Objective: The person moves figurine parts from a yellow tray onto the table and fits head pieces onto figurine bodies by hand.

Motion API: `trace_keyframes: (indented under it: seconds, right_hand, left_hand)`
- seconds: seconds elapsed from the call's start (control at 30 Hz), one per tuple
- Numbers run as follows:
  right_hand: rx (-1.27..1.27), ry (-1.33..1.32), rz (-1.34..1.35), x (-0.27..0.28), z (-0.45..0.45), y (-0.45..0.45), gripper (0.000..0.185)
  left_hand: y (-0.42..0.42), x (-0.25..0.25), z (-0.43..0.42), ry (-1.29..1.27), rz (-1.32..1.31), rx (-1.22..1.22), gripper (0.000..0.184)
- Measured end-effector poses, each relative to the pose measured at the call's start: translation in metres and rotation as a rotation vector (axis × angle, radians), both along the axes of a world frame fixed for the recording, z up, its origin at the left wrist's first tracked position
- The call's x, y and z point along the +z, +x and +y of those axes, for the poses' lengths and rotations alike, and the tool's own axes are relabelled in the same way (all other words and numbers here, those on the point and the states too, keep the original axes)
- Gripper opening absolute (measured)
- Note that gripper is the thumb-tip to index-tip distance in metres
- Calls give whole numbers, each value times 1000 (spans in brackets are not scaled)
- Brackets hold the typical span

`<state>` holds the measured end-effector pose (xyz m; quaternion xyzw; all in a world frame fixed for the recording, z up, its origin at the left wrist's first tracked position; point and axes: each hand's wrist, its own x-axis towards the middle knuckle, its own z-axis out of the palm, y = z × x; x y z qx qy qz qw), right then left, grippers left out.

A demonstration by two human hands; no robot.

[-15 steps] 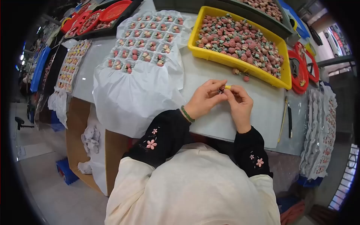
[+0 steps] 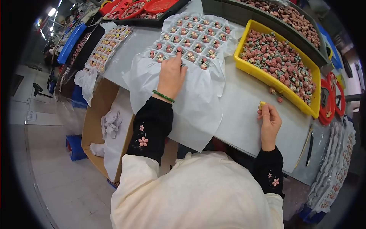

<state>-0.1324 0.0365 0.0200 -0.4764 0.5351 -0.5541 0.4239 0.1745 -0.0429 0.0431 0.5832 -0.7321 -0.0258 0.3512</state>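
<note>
The left hand (image 2: 172, 78) is over the paper-lined tray (image 2: 192, 50), its grip hidden; the right hand (image 2: 269, 123) pinches a small yellow piece (image 2: 262, 103) near the yellow bin (image 2: 267, 78)

Pale tiled floor (image 2: 76, 191) lower left; bright lights (image 2: 52, 12) upper left; grey-white worktable (image 2: 238, 122).

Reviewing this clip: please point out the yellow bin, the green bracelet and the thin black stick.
Yellow bin (image 2: 264, 76): head view, its near wall.
Green bracelet (image 2: 164, 96): head view, middle of the band.
Thin black stick (image 2: 310, 148): head view, middle of its shaft.
</note>
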Motion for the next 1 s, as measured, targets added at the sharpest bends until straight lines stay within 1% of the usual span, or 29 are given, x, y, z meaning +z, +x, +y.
trace_keyframes:
  seconds: [0.07, 0.13, 0.2, 0.27, 0.33, 0.37, 0.4, 0.43, 0.47, 0.5, 0.53, 0.57, 0.6, 0.63, 0.7, 0.73, 0.77, 0.8, 0.87, 0.93, 0.97, 1.0]
  right_hand:
    - [-1, -6, -2, 0, 0, 0, 20]
    - [-5, -12, 2, -1, -1, -1, 20]
    - [21, -16, -7, -5, -1, -4, 19]
    - [13, -16, 2, -4, 0, -3, 18]
    - [-5, -22, 4, -5, 0, -2, 17]
    - [-5, -72, 88, -7, -1, -2, 16]
    - [-1, -120, 171, -7, -2, -3, 15]
    - [-23, -118, 179, -3, -2, -3, 15]
    - [-30, -155, 291, 3, -4, -4, 14]
    - [-33, -191, 403, 8, -6, -5, 15]
    - [-39, -191, 405, 10, -11, -9, 15]
    - [-103, -282, 625, 12, -17, -13, 18]
    - [-165, -375, 843, 13, -23, -16, 21]
    - [-164, -380, 842, 14, -28, -18, 21]
    - [-237, -331, 1148, 14, -35, -20, 26]
    - [-240, -341, 1145, 13, -38, -19, 26]
    - [-238, -276, 1177, 11, -40, -19, 25]
    - [-232, -208, 1209, 8, -41, -18, 24]
    - [-237, -249, 1220, 2, -42, -21, 23]
    - [-258, -337, 1243, 2, -47, -19, 21]
    - [-269, -386, 1250, 3, -46, -18, 19]
    - [-225, -376, 1175, 5, -43, -16, 20]
  left_hand:
    - [4, -17, 0, -28, -217, 38, 37]
    - [0, -23, -3, -9, -233, 19, 37]
    - [-3, -30, -9, -143, -283, 60, 38]
    - [-5, -33, -11, -135, -243, 29, 37]
    - [-7, -29, -7, -91, -326, 59, 42]
    - [-12, -27, -3, -96, -314, 31, 42]
    - [-17, -26, 4, -71, -367, 61, 46]
    - [-19, -25, 9, -47, -423, 95, 52]
    - [-20, -27, 11, -52, -419, 79, 52]
    - [-19, -29, 13, -5, -467, 107, 57]
    - [-18, -30, 14, 43, -516, 140, 62]
    - [-16, -29, 13, 105, -474, 119, 65]
    - [-16, -29, 13, 103, -473, 120, 65]
    - [-15, -30, 12, 116, -486, 123, 64]
    - [-18, -23, 16, 121, -498, 133, 63]
    - [-29, -11, 22, 15, -485, 152, 57]
    - [-42, -1, 25, -89, -470, 170, 52]
    - [-52, 7, 27, -92, -470, 175, 52]
    - [-74, 17, 34, -133, 19, -203, 37]
    - [-104, 17, 46, 66, 434, -421, 26]
    - [-116, 11, 49, 25, 396, -457, 25]
    - [-128, 7, 53, 143, 505, -479, 25]
